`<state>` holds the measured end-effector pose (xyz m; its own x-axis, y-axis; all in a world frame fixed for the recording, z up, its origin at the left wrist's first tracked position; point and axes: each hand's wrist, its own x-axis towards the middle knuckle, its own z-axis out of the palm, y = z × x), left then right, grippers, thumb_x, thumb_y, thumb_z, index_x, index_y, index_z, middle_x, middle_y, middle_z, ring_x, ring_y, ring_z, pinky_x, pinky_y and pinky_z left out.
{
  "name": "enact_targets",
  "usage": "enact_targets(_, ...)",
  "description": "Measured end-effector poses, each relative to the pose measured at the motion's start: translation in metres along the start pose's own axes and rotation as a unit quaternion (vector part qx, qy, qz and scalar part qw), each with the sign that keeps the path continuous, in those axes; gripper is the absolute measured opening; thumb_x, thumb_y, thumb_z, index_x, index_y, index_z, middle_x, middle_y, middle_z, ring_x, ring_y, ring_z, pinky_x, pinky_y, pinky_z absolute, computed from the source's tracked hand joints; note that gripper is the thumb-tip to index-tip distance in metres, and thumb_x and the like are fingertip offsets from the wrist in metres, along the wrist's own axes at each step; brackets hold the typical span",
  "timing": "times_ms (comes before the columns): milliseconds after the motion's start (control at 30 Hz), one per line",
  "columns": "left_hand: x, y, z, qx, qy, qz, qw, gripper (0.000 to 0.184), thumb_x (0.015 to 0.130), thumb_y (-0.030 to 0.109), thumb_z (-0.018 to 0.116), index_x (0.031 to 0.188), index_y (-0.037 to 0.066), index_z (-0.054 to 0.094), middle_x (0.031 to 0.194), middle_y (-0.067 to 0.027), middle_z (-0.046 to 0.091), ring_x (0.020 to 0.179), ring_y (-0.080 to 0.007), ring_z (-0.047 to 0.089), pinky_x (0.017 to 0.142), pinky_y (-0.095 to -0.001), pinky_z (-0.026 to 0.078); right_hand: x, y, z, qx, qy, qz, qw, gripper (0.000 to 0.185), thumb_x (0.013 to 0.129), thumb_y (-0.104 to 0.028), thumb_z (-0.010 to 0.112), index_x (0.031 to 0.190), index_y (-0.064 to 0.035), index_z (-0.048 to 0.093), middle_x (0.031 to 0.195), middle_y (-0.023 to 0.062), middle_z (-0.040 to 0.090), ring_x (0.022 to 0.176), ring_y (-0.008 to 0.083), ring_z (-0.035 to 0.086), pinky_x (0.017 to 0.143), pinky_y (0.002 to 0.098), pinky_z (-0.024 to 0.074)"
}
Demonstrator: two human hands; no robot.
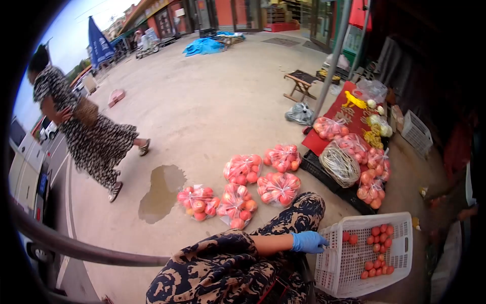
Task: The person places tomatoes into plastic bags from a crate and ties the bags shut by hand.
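Observation:
My left hand (pixel 309 242), in a blue glove, reaches in from the left with its fingers curled at the near-left rim of a white plastic crate (pixel 339 261). Inside the crate, several loose red tomatoes (pixel 376 264) lie in separate groups. My right hand is not in view. Beyond my patterned clothing, clear bags of red fruit (pixel 238 202) sit on the concrete. A black crate (pixel 324 175) farther right bears more bagged red fruit (pixel 372 190) and a bag of pale, long stems (pixel 339 163).
A person (pixel 81 116) in a patterned dress walks at the left, near a puddle (pixel 161 195). A folding stool (pixel 301 85), a grey plastic bag (pixel 299 113) and a metal pole (pixel 334 61) stand beyond the goods. A dark rail (pixel 91 249) crosses the lower left.

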<state>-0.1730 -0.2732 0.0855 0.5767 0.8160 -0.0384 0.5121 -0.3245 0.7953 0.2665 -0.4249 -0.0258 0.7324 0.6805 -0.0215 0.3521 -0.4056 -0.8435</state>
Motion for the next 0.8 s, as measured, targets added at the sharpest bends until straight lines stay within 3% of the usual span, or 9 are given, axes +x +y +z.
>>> enact_targets(100,0.003,-0.012,0.011,0.033,-0.008,0.033,0.999,0.04,0.084,0.029,0.054,0.117,0.007,0.053,0.092,-0.0185,0.063,0.083,-0.0329,0.061,0.076,-0.0391,0.048,-0.032,0.072,-0.068,0.039,0.09,0.043,0.994,0.022,0.086,-0.02,0.051,0.08,0.0008,0.057,0.068,0.0016,0.054,0.062,0.0094,0.043,0.055,0.027,0.0378)
enact_targets(233,0.016,0.003,0.023,0.004,-0.015,0.064,0.998,0.036,0.082,0.026,0.06,0.11,0.004,0.058,0.084,-0.0175,0.064,0.075,-0.0308,0.063,0.068,-0.0367,0.05,-0.073,0.16,-0.107,0.129,0.178,0.064,0.973,0.021,0.085,-0.019,0.052,0.079,0.0012,0.057,0.068,0.0011,0.054,0.062,0.0089,0.042,0.055,0.0265,0.0373)
enact_targets(367,0.033,0.024,0.034,-0.047,-0.057,0.085,0.994,0.031,0.082,0.016,0.061,0.11,0.001,0.058,0.084,-0.0137,0.066,0.072,-0.0248,0.065,0.067,-0.0318,0.051,-0.101,0.107,-0.11,0.28,0.244,0.071,0.926,0.01,0.085,-0.009,0.054,0.091,-0.0017,0.057,0.079,-0.0039,0.05,0.07,0.0054,0.042,0.062,0.0209,0.0375)
enact_targets(433,0.043,0.043,0.037,-0.064,-0.093,0.111,0.987,0.033,0.085,0.013,0.058,0.115,-0.001,0.054,0.086,-0.0107,0.067,0.071,-0.0173,0.064,0.068,-0.0276,0.051,-0.108,0.106,-0.118,0.299,0.245,0.065,0.92,0.017,0.084,-0.005,0.055,0.099,0.0021,0.056,0.087,-0.0016,0.054,0.079,0.0066,0.046,0.07,0.0204,0.0402)
enact_targets(467,0.048,0.05,0.04,-0.06,-0.105,0.13,0.984,0.034,0.086,0.012,0.056,0.118,-0.001,0.052,0.087,-0.0082,0.067,0.069,-0.0125,0.062,0.068,-0.0247,0.05,-0.115,0.089,-0.122,0.236,0.252,0.04,0.938,0.024,0.085,-0.007,0.054,0.107,0.0025,0.054,0.094,0.0009,0.054,0.085,0.0098,0.048,0.076,0.0222,0.041)
enact_targets(567,0.064,0.076,0.051,-0.111,-0.186,0.107,0.97,0.035,0.088,0.008,0.053,0.122,-0.002,0.05,0.095,-0.0083,0.066,0.083,-0.0109,0.06,0.073,-0.024,0.049,-0.127,0.057,-0.131,0.184,0.253,0.034,0.949,0.015,0.085,-0.008,0.056,0.096,0.0004,0.056,0.089,-0.0021,0.052,0.079,0.0064,0.044,0.07,0.0202,0.0382)
enact_targets(633,0.077,0.106,0.073,-0.149,-0.229,0.133,0.953,0.031,0.087,0.008,0.054,0.117,-0.001,0.052,0.094,-0.0076,0.066,0.083,-0.0115,0.06,0.074,-0.0236,0.048,-0.133,0.067,-0.131,0.219,0.271,0.031,0.937,0.009,0.085,-0.011,0.06,0.086,-0.003,0.056,0.08,-0.0047,0.05,0.073,0.0036,0.041,0.066,0.0181,0.0368)
enact_targets(733,0.083,0.155,0.104,-0.089,-0.23,0.253,0.936,0.03,0.086,0.006,0.053,0.116,0.002,0.053,0.1,-0.0081,0.064,0.085,-0.0137,0.062,0.075,-0.024,0.049,-0.141,0.052,-0.136,0.237,0.275,0.012,0.932,0.009,0.086,-0.012,0.059,0.086,-0.004,0.055,0.08,-0.0055,0.049,0.073,0.0036,0.04,0.066,0.018,0.0366)
enact_targets(800,0.088,0.189,0.133,-0.03,-0.299,0.249,0.921,0.037,0.085,0.01,0.056,0.121,0.005,0.05,0.114,-0.0103,0.058,0.099,-0.0186,0.059,0.086,-0.0291,0.046,-0.144,0.037,-0.137,0.254,0.289,0.022,0.923,0.007,0.087,-0.011,0.057,0.085,-0.0053,0.054,0.081,-0.0062,0.049,0.074,0.0032,0.041,0.068,0.0175,0.0363)
